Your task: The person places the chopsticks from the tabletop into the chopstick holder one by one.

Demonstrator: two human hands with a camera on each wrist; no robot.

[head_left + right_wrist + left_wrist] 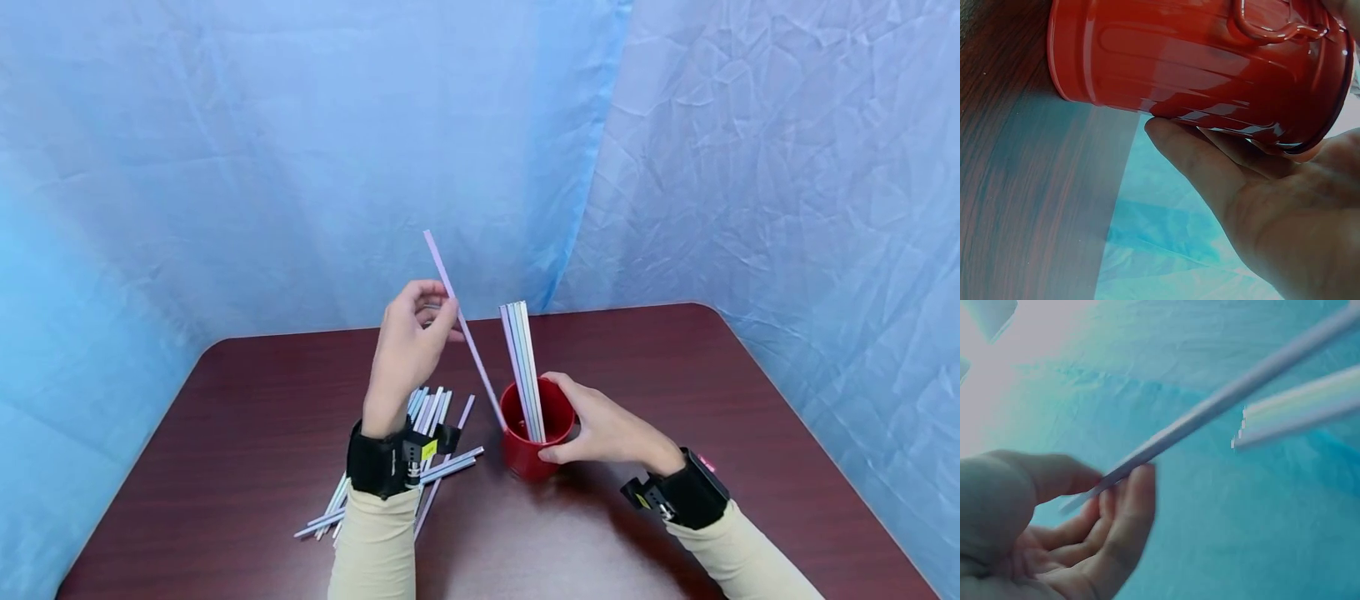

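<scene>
My left hand [411, 343] is raised above the table and pinches a pale lilac straw [463, 327] between thumb and fingers; the straw slants down with its lower end at the rim of a red metal cup [534, 433]. The left wrist view shows the same straw [1210, 409] crossing my fingertips [1138, 487]. Several pastel straws [522, 367] stand upright inside the cup. My right hand [600, 429] grips the cup's right side; in the right wrist view my fingers [1210, 162] lie against the red cup [1191, 59].
A loose pile of pastel straws [420, 467] lies on the dark wood table [225, 433] beneath my left forearm. Crinkled blue fabric [300, 150] closes off the back and both sides. The table's right half [750, 417] is bare wood.
</scene>
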